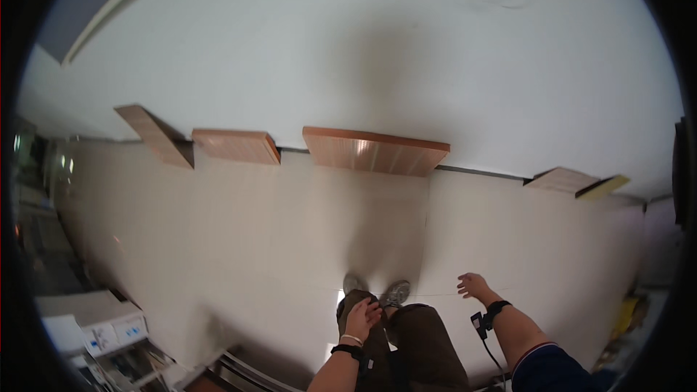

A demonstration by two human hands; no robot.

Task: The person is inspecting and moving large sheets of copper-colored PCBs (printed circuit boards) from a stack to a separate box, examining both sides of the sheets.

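Observation:
My left hand (361, 318) hangs in front of my brown trousers, its fingers loosely bent and slightly apart, with nothing seen in it. Out to the right, my right hand (473, 287) is held over the pale floor, fingers spread and holding nothing. Each wrist wears a black strap; a small dark device (479, 324) with a cable sits by the right one. Ahead of my feet, a wide stack of wood-grain boards (376, 154) leans against the white wall. To its left lean a smaller stack of boards (236, 146) and a tilted single board (156, 136). Neither hand touches any of them.
Further right, a light wood-grain board (561, 179) and a yellowish board (602, 187) rest at the wall's foot. White boxes (116, 334) stand on a surface at lower left, near a metal frame (250, 374). A yellow item (626, 317) lies near the right edge.

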